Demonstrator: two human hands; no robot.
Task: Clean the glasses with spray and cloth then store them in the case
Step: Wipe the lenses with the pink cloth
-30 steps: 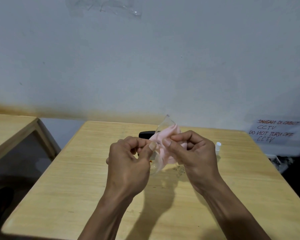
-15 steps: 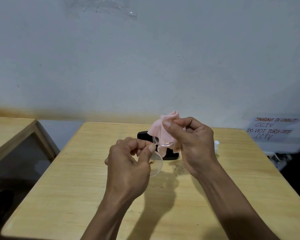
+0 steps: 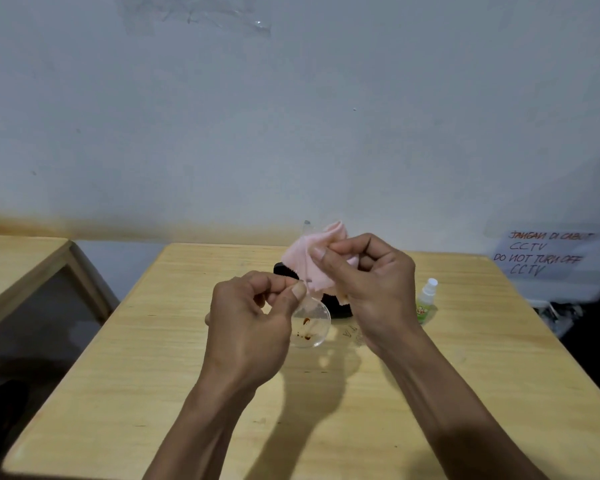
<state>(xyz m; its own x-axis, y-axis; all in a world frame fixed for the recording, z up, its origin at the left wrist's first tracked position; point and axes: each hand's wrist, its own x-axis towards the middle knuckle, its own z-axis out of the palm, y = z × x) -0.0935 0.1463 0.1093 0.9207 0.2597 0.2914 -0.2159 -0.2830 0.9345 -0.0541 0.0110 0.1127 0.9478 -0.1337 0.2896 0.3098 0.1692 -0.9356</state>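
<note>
The clear-framed glasses (image 3: 309,320) hang above the wooden table (image 3: 153,358), pinched near the bridge by the left hand (image 3: 250,327); the right hand (image 3: 371,282) clamps a soft pink cloth (image 3: 309,261) over the upper lens. They look light, thin and bendable (the lower lens shows reddish smudges), so holding by the rim seems safest.

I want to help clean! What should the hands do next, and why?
Probably wipe the lower lens with the pink cloth. The left hand pinches the glasses, the right hand holds the cloth on the upper lens, and the lower one shows reddish spots.
</note>
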